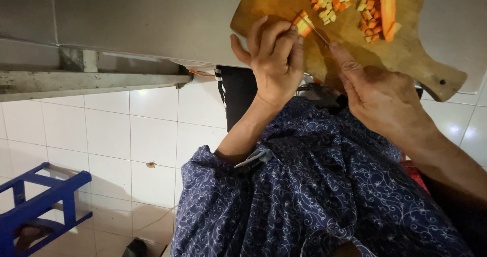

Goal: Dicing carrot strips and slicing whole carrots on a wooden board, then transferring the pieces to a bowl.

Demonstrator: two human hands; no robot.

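On the wooden cutting board (406,49), which rests on a grey metal surface (152,19), dicing is in progress. Left hand (274,59) sits at the board's near edge, its grip pinching a short bundle of carrot sticks (304,24) to hold them down. Right hand (380,97) is beside it, grip closed around a knife (317,33) with the forefinger laid along the spine; the blade meets the bundle at its end. Beyond the bundle, toward the board's far edge, lies a heap of diced carrot (340,1), judged the finished portion. Beside that heap lie uncut carrot slabs (388,13), judged still outstanding. Below the board, a blue stool (45,201) stands on the tiled floor (101,135).
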